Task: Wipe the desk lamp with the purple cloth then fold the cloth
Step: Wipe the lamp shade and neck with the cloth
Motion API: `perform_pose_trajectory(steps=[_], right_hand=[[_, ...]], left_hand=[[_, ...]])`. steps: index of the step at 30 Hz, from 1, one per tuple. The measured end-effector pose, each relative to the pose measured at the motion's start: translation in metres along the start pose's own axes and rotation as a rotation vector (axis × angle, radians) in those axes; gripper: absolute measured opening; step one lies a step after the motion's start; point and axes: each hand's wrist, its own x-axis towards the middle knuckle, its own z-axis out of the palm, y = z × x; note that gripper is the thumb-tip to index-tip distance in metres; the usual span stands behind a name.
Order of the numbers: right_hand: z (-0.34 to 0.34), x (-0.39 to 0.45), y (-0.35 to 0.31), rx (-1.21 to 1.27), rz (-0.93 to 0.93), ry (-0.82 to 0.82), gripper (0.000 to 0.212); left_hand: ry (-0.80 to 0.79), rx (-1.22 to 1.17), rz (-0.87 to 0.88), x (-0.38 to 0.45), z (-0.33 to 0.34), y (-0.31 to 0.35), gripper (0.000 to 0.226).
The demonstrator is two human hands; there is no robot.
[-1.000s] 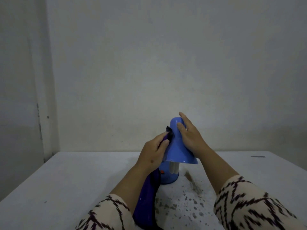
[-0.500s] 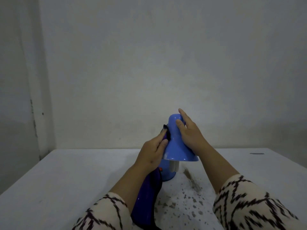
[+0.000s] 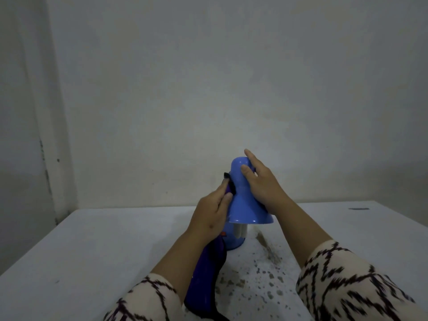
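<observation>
Little change from half a second ago: both hands stay on the lamp shade, the left hand [image 3: 212, 210] has slid slightly lower on the shade's left flank, and the view has tipped a touch. The glossy blue plastic desk lamp [image 3: 245, 205] stands upright near the middle of the white desk [image 3: 92, 251], its bell-shaped shade widening downward with the open mouth facing the desk, long axis roughly vertical and leaning a little left at the top; a white bulb [image 3: 240, 230] hangs below the rim, and the round blue base sits behind the left wrist. The left hand presses a bunched part of the dark purple cloth [image 3: 203, 279] against the shade's left side, fingers curled over it with the fingertips pointing up and away; the rest of the cloth trails down under the forearm to the near desk edge, lengthwise toward the camera. The right hand [image 3: 261, 184] cups the shade's right side, thumb on the front face, index finger stretched up past the rounded top. Both forearms rise from cream sleeves with black zigzags [image 3: 342, 281]. Brown speckled stains [image 3: 266, 269] mark the desk right of the base. A plain grey wall [image 3: 208, 89] stands behind.
</observation>
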Motion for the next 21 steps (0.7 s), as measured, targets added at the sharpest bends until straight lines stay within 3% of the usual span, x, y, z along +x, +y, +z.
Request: perform_pose_trajectory(steps=[2,9,13,18,21], right_hand=[[0.000,0.000,0.000,0.009,0.001,0.008,0.049],[-0.001,0.000,-0.005,0.143,0.064,0.020,0.045],[-0.001,-0.001,-0.008,0.219,0.105,0.011,0.045],[0.004,-0.002,-0.010,0.184,0.114,0.013,0.045],[0.006,-0.002,-0.010,0.180,0.111,0.027,0.046]], left_hand=[[0.000,0.014,-0.006,0.001,0.001,0.001,0.046],[-0.105,0.252,0.250,-0.011,0.005,0.008,0.045],[-0.081,0.130,0.170,-0.001,-0.001,0.006,0.044],[0.000,-0.126,-0.121,0.001,-0.009,-0.004,0.029],[0.014,-0.114,-0.095,-0.012,-0.009,-0.004,0.033]])
